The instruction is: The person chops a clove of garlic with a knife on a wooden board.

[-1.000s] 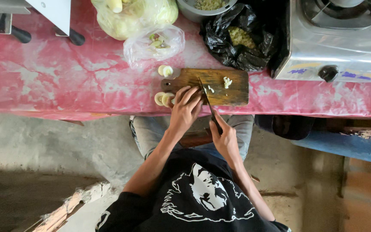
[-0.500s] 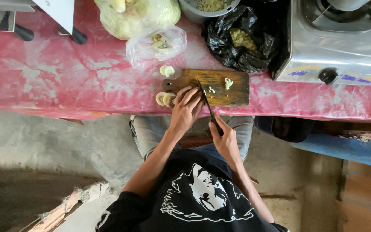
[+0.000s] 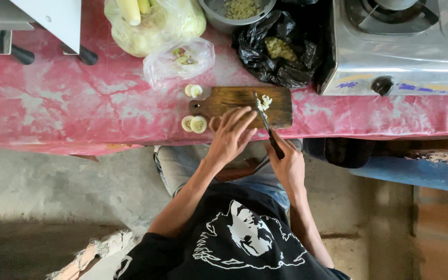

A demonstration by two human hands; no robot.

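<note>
A wooden cutting board (image 3: 234, 98) lies on the red and white tablecloth near the front edge. My right hand (image 3: 289, 166) grips a dark-handled knife (image 3: 268, 127) whose blade tip rests against a small pile of pale chopped bits (image 3: 263, 102) on the board. My left hand (image 3: 232, 136) lies with fingers spread at the board's near edge, holding nothing. Pale round slices (image 3: 194, 123) sit on the cloth beside the board's handle, and two more slices (image 3: 193, 91) lie just beyond it.
A clear bag of pale vegetables (image 3: 146, 23) and a smaller clear bag (image 3: 180, 59) lie behind the board. A black bag with chopped greens (image 3: 278, 49), a grey bowl (image 3: 237, 10) and a steel gas stove (image 3: 400, 46) stand at the right. A white appliance (image 3: 37, 21) stands at the back left.
The knife has swung right and pushed the chopped bits together into one pile. My left hand has opened and slid off the board's near edge. The view shifted slightly.
</note>
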